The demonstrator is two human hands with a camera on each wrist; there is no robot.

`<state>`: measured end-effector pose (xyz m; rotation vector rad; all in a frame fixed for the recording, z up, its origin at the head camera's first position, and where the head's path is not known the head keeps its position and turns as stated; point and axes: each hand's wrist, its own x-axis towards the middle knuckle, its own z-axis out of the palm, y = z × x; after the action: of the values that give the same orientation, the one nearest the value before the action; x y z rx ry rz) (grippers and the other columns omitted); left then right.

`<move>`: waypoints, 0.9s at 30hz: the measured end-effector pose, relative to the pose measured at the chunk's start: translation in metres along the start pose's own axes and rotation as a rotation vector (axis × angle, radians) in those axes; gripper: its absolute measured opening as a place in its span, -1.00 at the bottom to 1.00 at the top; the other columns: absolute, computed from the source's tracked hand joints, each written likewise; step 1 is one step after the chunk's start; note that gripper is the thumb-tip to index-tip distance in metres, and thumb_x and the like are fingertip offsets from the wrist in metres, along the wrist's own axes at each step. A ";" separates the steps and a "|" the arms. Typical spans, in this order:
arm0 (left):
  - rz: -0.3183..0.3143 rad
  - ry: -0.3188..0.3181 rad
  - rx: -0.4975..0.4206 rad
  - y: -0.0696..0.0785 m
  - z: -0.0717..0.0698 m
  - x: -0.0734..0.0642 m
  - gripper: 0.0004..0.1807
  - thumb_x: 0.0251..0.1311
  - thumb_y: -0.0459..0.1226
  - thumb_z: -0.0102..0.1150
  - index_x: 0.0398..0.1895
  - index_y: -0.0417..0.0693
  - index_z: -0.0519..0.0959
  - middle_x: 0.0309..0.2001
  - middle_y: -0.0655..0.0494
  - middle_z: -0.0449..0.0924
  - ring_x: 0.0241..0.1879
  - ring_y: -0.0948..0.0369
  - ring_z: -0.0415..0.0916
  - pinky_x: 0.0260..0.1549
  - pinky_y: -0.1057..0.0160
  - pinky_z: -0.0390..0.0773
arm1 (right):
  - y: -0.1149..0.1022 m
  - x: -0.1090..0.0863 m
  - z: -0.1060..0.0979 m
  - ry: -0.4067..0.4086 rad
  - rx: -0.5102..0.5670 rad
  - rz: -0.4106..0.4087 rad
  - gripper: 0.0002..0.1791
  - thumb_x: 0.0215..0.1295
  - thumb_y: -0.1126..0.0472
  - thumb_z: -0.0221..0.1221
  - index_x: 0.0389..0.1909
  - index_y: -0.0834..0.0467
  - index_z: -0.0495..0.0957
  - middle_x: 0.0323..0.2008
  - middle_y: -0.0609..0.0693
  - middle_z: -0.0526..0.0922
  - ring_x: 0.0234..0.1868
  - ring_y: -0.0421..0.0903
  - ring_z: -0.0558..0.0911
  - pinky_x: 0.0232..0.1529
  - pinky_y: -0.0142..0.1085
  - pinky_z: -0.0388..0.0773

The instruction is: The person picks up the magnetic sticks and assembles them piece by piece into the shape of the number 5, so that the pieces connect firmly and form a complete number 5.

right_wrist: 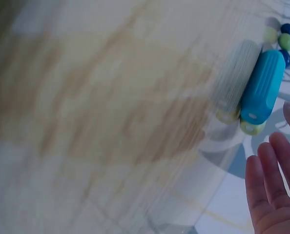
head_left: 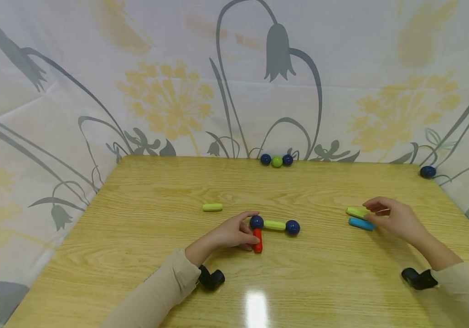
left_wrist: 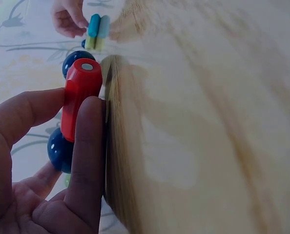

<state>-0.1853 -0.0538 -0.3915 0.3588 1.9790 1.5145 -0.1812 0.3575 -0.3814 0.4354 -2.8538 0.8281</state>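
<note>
My left hand point(head_left: 234, 231) grips a red magnetic rod point(head_left: 258, 242) between thumb and fingers. The red rod's far end meets a dark blue ball point(head_left: 256, 222), which the index finger touches. From that ball a lime-green rod point(head_left: 274, 225) runs right to a second dark blue ball point(head_left: 292, 227). In the left wrist view, a small metal disc shows at the near end of the red rod point(left_wrist: 81, 92). My right hand point(head_left: 400, 221) hovers with fingers apart beside another lime-green rod point(head_left: 356, 212) and a light blue rod point(head_left: 360, 223), which lie side by side.
A short lime-green rod point(head_left: 212, 207) lies on the wooden table point(head_left: 144, 191) left of centre. At the back edge stand two dark blue balls with a green ball point(head_left: 276, 161) between them. Another dark blue ball point(head_left: 428, 171) sits at the far right corner. Patterned cloth point(head_left: 234, 91) hangs behind.
</note>
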 end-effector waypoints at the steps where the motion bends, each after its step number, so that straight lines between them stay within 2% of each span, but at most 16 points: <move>1: -0.001 0.002 0.000 0.000 0.000 0.000 -0.21 0.13 -0.46 0.22 0.42 -0.02 0.12 -0.28 -0.10 0.51 -0.38 0.03 0.61 -0.37 0.15 0.63 | 0.001 0.001 -0.001 -0.003 0.002 0.006 -0.71 0.18 0.29 0.26 -0.10 0.33 0.54 -0.19 0.23 0.58 -0.26 -0.33 0.50 -0.32 -0.60 0.43; 5: -0.003 0.008 0.004 0.001 -0.001 0.002 -0.21 0.13 -0.45 0.22 0.42 -0.02 0.12 -0.28 -0.10 0.50 -0.40 0.03 0.61 -0.37 0.15 0.63 | 0.006 0.003 -0.007 -0.016 0.004 0.027 -0.69 0.22 0.24 0.23 -0.08 0.34 0.53 -0.17 0.24 0.58 -0.25 -0.39 0.47 -0.31 -0.60 0.43; 11: -0.006 0.001 0.001 0.000 -0.001 0.004 -0.21 0.14 -0.46 0.21 0.42 -0.03 0.12 -0.28 -0.10 0.50 -0.41 0.07 0.61 -0.37 0.18 0.63 | 0.020 0.006 -0.013 -0.006 -0.003 0.035 -0.68 0.24 0.24 0.22 -0.07 0.36 0.51 -0.18 0.29 0.57 -0.29 -0.62 0.34 -0.35 -0.64 0.41; 22: -0.016 0.002 0.004 -0.003 0.001 0.004 -0.21 0.13 -0.46 0.22 0.42 -0.02 0.13 -0.30 -0.07 0.51 -0.44 0.11 0.60 -0.38 0.19 0.63 | 0.049 0.020 -0.033 -0.032 -0.005 0.088 -0.58 0.26 0.22 0.20 0.04 0.39 0.42 -0.08 0.43 0.48 -0.31 -0.71 0.25 -0.44 -0.53 0.45; 27: -0.017 0.007 -0.002 -0.003 0.001 0.003 -0.22 0.13 -0.47 0.22 0.41 -0.02 0.14 -0.30 -0.08 0.50 -0.44 0.11 0.60 -0.38 0.19 0.63 | 0.066 0.026 -0.043 0.010 -0.002 0.090 -0.54 0.22 0.23 0.23 0.03 0.42 0.40 -0.12 0.43 0.50 -0.33 -0.69 0.29 -0.47 -0.55 0.40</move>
<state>-0.1869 -0.0526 -0.3955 0.3354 1.9804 1.5089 -0.2240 0.4280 -0.3731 0.3030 -2.8831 0.8392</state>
